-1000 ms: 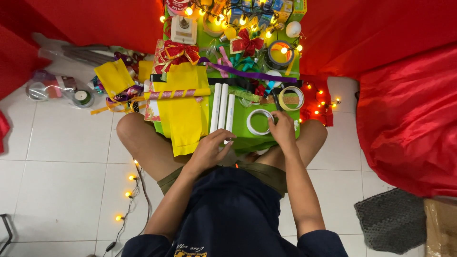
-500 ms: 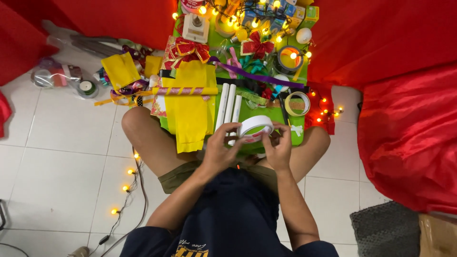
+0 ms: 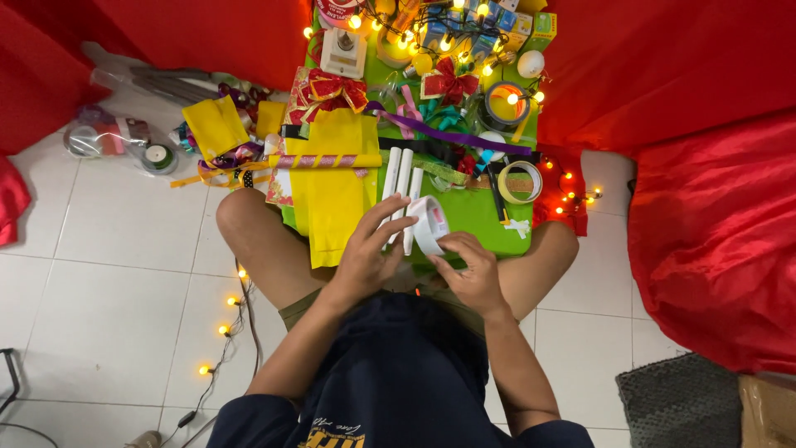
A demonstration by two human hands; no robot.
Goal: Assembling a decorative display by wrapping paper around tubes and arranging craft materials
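I sit cross-legged on white tiles with a small green table [image 3: 477, 211] over my lap. A white roll of tape [image 3: 428, 224] is held upright between both hands just above the table's near edge. My left hand [image 3: 369, 253] grips the roll's left side with its fingers spread over it. My right hand [image 3: 471, 270] sits below and to the right, thumb and fingers pinching at the roll's lower rim. Three white tubes [image 3: 402, 195] lie side by side right behind the roll. A sheet of yellow paper [image 3: 330, 187] lies to the left of them.
Another tape roll [image 3: 519, 181], black scissors [image 3: 496, 192], red bows [image 3: 326, 90], ribbons and lit string lights [image 3: 431, 37] crowd the table's far part. Yellow paper pieces [image 3: 214, 124] and ribbon spools [image 3: 156, 156] lie on the floor at left. Red cloth [image 3: 713, 224] hangs right.
The white tape roll was lifted off the table by my right hand, taken in both hands, then turned from flat to upright. My right hand dropped below the roll.
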